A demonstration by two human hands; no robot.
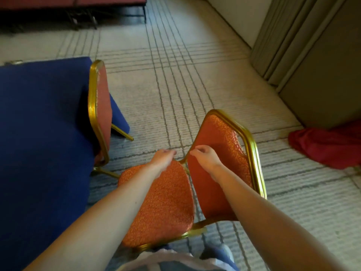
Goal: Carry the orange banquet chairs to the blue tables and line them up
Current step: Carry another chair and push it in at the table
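An orange banquet chair (162, 204) with a gold frame is right in front of me, its backrest turned to the right and away from the table. My left hand (163, 158) grips the far side edge of its seat. My right hand (205, 156) grips the left edge of its backrest, fingers curled round it. A second orange chair (100, 112) stands pushed up against the blue table (43, 137) on the left, its backrest edge-on to me.
Striped beige carpet (185, 81) stretches ahead. A grey folding partition (304, 47) runs along the right, with a red cloth (324, 145) heaped at its foot. Dark red tables (74, 2) stand at the far top left. My foot (216, 253) is below the chair.
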